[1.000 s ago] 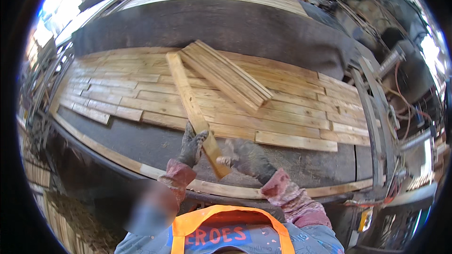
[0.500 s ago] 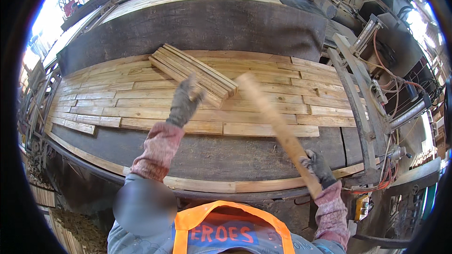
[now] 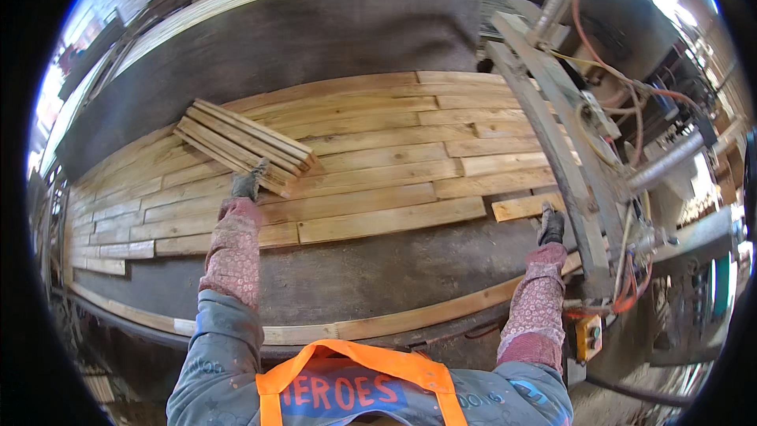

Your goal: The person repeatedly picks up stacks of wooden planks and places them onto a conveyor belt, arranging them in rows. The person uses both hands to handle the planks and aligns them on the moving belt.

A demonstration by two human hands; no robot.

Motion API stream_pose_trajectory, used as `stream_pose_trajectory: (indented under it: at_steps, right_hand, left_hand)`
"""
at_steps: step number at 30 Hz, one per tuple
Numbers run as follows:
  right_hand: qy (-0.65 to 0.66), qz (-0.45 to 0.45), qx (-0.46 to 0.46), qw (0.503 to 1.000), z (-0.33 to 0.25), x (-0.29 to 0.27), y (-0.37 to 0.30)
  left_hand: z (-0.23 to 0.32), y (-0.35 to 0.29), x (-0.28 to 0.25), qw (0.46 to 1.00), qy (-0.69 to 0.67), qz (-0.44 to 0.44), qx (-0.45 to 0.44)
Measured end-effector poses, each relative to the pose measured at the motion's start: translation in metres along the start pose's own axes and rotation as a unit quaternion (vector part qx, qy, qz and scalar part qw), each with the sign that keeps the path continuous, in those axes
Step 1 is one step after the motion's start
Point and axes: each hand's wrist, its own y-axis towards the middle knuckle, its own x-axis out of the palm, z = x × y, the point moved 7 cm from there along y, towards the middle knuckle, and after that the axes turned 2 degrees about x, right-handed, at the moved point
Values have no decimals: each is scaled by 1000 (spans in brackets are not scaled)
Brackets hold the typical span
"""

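Observation:
My left hand [image 3: 247, 184], in a dark glove, is closed on the near end of a wooden board [image 3: 274, 186] at the edge of a slanted stack of boards [image 3: 240, 136]. The stack lies on top of several flat rows of boards [image 3: 378, 160]. My right hand [image 3: 551, 225], also gloved, grips the right part of a short board [image 3: 522, 207] lying at the right end of the front row. Its fingers rest over that board, close to the metal frame. A gap separates this board from the longer board [image 3: 394, 221] to its left.
A dark sheet [image 3: 315, 35] stretches behind the rows. At the right stands a metal frame [image 3: 544, 126] with a cylinder [image 3: 666, 164] and hoses. A wooden strip [image 3: 426, 312] runs along the table's near edge. A yellow control box [image 3: 588, 338] hangs below the frame.
My right hand has swung the board from a raised, upright slant down onto the table at the right. My left hand has come onto the stack's near end. The view has shifted right.

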Motion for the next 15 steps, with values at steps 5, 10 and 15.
stream_pose_trajectory:
  at_steps: [5,10,15]
  right_hand:
    - [-258,-102,-12,961,25,26,22]
    - [-412,-132,-109,895,-59,109,-27]
    - [-293,-510,-450,672,-82,291,-297]
  left_hand:
    - [-29,18,-32,978,210,-8,19]
    - [-38,24,-38,975,218,-24,35]
    - [-16,-22,-45,999,-25,41,-15]
